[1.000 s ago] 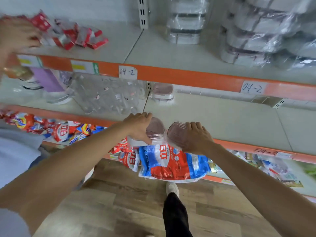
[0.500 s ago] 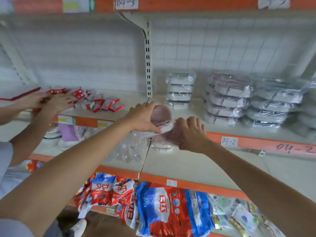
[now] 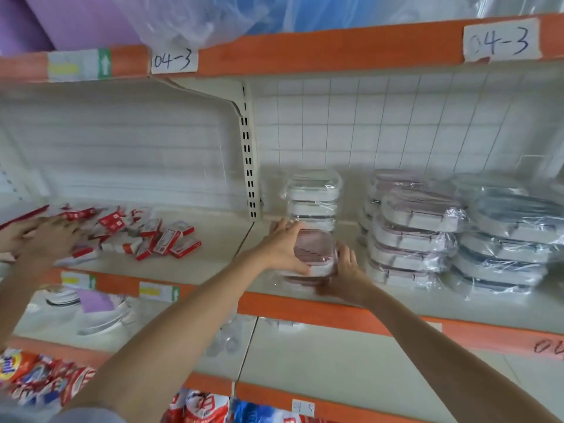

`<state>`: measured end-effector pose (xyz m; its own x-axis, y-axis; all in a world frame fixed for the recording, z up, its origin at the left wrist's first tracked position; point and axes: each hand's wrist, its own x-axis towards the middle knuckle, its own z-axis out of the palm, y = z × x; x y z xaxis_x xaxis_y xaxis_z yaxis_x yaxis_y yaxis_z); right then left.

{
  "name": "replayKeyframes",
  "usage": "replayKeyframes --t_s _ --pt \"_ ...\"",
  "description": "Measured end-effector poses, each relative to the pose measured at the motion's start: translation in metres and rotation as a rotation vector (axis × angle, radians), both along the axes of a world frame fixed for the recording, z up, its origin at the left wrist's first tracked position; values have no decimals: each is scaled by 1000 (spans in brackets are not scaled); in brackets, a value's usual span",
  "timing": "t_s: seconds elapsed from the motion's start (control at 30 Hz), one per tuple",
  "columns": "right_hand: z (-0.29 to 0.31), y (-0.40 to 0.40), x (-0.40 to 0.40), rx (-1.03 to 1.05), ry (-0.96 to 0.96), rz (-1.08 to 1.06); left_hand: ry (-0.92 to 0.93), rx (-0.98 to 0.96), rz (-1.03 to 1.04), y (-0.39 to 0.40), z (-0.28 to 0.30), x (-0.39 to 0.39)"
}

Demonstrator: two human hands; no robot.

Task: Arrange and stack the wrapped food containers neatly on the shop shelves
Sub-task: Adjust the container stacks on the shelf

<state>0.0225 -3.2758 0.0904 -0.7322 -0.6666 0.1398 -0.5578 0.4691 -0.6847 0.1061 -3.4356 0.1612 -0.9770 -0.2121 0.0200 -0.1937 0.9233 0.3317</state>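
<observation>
Two pink-lidded wrapped containers point(image 3: 314, 251) sit stacked on the middle shelf point(image 3: 381, 303), near its front edge. My left hand point(image 3: 282, 247) grips their left side, thumb at the front. My right hand point(image 3: 346, 271) holds their right side. Directly behind them stands a stack of white-lidded wrapped containers point(image 3: 314, 196). To the right are a pile of larger pink-lidded containers point(image 3: 410, 236) and a pile of grey-lidded ones point(image 3: 506, 239).
Another person's hands point(image 3: 45, 236) sort small red and white boxes point(image 3: 146, 236) on the shelf's left half. A slotted upright point(image 3: 248, 160) divides the bays. Glassware sits on the shelf below, detergent bags point(image 3: 36, 377) lower down.
Both hands have carried the pink-lidded containers up from the lower shelf's edge and onto the middle shelf, in front of the white-lidded stack. My view has tilted upward.
</observation>
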Motion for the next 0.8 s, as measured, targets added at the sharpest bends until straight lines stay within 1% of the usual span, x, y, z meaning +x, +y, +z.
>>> replayKeyframes --t_s 0.1,0.2,0.27,0.33,0.4,0.5,0.63,0.8 --pt "-12 4 -10 -109 -87 -20 44 122 -1 -2 -16 -17" --pt "-16 6 -15 -182 -92 -4 200 284 32 -9 -36 -14" --pt "-20 6 -16 -200 -79 -1 319 443 128 -12 -54 -3" --pt "-23 6 -15 -202 -57 4 371 662 237 -13 -70 7" --pt "-22 6 -15 -211 -24 20 400 815 254 -13 -79 11" --pt "-20 6 -13 -229 -2 6 449 854 233 -12 -79 11" --pt "-14 8 -4 -271 17 -2 497 817 222 -6 -79 16" --pt "-9 11 -3 -334 -47 -65 480 777 198 -10 -85 18"
